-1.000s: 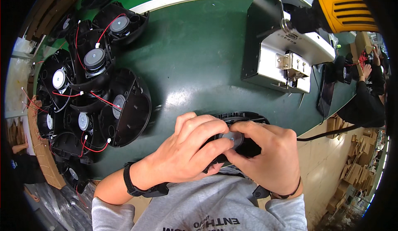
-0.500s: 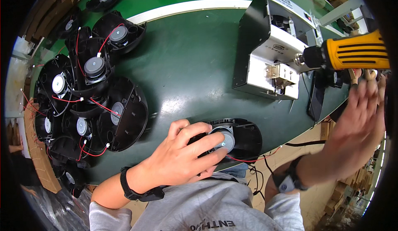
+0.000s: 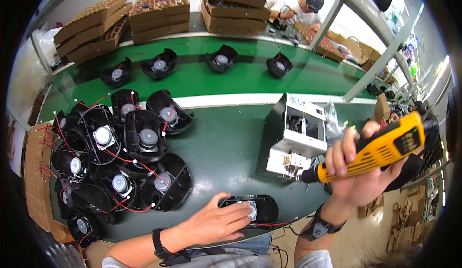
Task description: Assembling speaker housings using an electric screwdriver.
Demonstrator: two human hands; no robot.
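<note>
A black plastic speaker housing lies near the front edge of the green table, a round grey speaker set in it and a red wire trailing to the right. My left hand grips its left side, fingers lying over the speaker's edge. Raised at the right, my right hand is wrapped round a yellow-and-black power screwdriver. The tool's black nose points left, close to the small metal block on the front of a silver-and-black box-shaped machine. The screwdriver's tip is hard to make out.
Several black housings with speakers and red wires are heaped at the left. Further housings stand on the bright green strip beyond a white rail. Cardboard trays are stacked behind. Another person sits at the far side.
My right hand has closed round the screwdriver, which has come down toward the machine's front. My left hand stays on the housing. The view has tilted up, showing more of the far side.
</note>
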